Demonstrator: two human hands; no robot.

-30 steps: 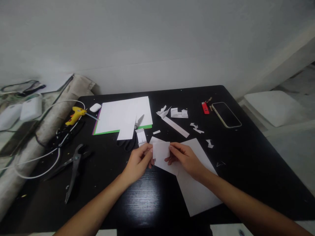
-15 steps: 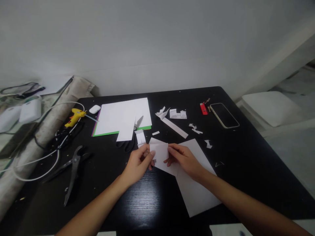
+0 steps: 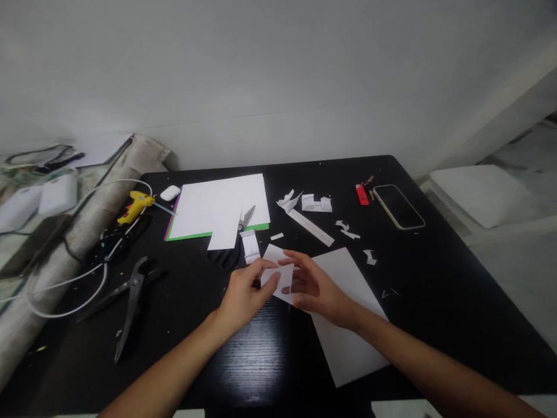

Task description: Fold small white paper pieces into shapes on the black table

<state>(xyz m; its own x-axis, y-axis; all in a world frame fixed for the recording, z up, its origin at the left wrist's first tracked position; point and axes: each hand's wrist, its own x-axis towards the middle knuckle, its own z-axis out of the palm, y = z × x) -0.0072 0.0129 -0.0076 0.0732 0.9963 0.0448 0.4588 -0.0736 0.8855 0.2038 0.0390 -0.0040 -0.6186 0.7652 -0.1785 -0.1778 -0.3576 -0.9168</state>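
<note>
My left hand [image 3: 246,293] and my right hand [image 3: 315,287] meet over the middle of the black table [image 3: 435,290]. Both pinch a small white paper piece [image 3: 278,277], which now lies lower and partly folded between the fingers. My right hand's fingers curl over its right edge. Under my right hand lies a large white sheet [image 3: 343,325]. A small folded paper strip [image 3: 251,244] rests just beyond my left hand.
Scissors [image 3: 237,235] lie half under a stack of white and coloured sheets [image 3: 217,206]. Paper scraps [image 3: 311,212], a red lighter [image 3: 361,194] and a phone [image 3: 398,206] sit to the right. At left are a yellow glue gun [image 3: 134,206], pliers [image 3: 130,296] and white cables [image 3: 73,278].
The small paper piece has gone from held upright to pressed down lower. My right hand has slid left over it, and my left fingers have closed on its left edge.
</note>
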